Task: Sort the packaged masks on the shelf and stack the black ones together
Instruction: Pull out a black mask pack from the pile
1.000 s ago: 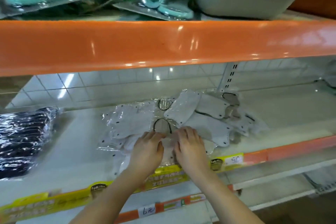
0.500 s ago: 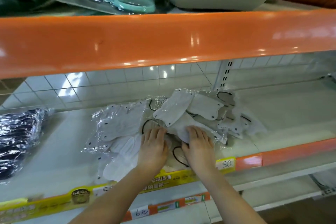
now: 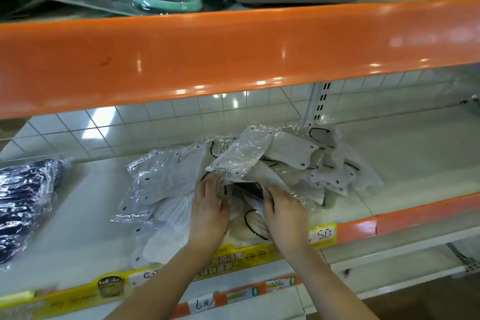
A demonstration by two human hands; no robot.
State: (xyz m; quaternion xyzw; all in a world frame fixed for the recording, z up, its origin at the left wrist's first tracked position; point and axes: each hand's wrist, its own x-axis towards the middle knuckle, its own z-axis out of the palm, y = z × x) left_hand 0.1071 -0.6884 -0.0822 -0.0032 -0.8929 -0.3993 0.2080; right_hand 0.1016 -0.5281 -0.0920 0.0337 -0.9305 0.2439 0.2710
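Nearest, a yellow price strip (image 3: 233, 258) runs along the front edge of the pale shelf (image 3: 78, 221). Just above it, the left hand (image 3: 207, 212) and right hand (image 3: 284, 214) dig into a loose pile of white masks in clear plastic wrappers (image 3: 171, 176); both sets of fingers curl into the wrappers, parting them over a dark, black-looking packet (image 3: 248, 187) between the hands. Far left lies a stack of black wrapped masks (image 3: 23, 202). Overhead spans an orange shelf beam (image 3: 233, 52)
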